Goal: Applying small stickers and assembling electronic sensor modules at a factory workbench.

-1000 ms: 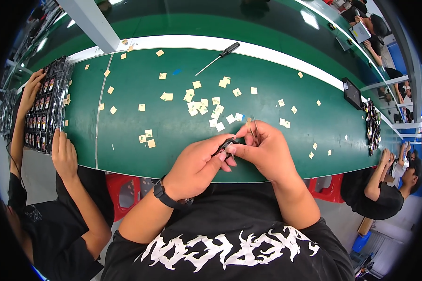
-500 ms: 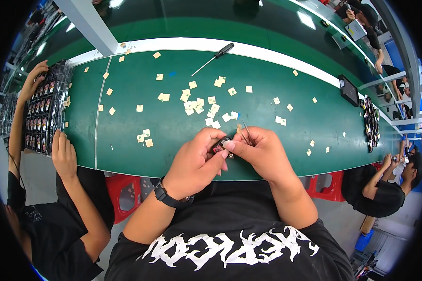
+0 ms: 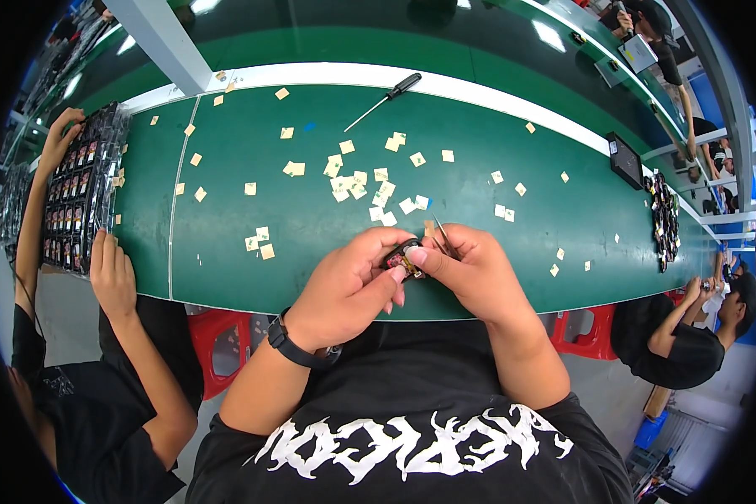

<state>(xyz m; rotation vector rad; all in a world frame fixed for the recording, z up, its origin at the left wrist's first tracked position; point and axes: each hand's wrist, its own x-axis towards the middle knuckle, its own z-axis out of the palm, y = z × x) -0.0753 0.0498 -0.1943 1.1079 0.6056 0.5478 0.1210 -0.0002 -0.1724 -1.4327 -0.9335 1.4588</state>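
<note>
Above the table's near edge, my left hand is closed around a small dark electronic device with its inner parts exposed. My right hand has a pair of metal tweezers pinched in its fingers, tips pointing away from me. The right thumb rests on the device's upper edge, and the left thumb lies against its near side. A tan square sticker sits beside the tweezers; whether they touch it I cannot tell. My fingers hide much of the device.
Many pale square stickers lie scattered over the green table. A black-handled screwdriver lies at the far edge. Trays of small devices stand left by a co-worker's hand. A black box and piled dark parts are right.
The device has turned slightly in my fingers, so more of its gold-coloured inside shows. My left thumb has shifted a little down its near side. The tweezers stay in my right hand.
</note>
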